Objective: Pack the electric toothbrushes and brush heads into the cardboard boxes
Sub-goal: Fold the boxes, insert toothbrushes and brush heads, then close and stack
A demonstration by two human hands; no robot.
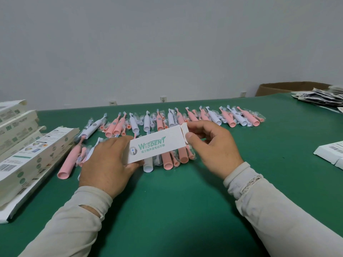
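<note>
I hold a white cardboard box [156, 144] with green lettering above the green table [167, 210]. My left hand [107, 164] grips its left end from below and behind. My right hand [211, 145] pinches the open flap at its right end. Behind the box, pink and white electric toothbrushes [185, 119] lie in a long row, with wrapped brush heads among them. A nearer group of toothbrushes [170, 158] lies under the box, partly hidden. One pink toothbrush [69, 160] lies at the left.
A stack of white boxes [27, 156] leans at the left table edge. More white boxes [332, 153] sit at the right edge. A heap of small packets [321, 98] lies at the far right, with a brown carton [289, 88] behind it.
</note>
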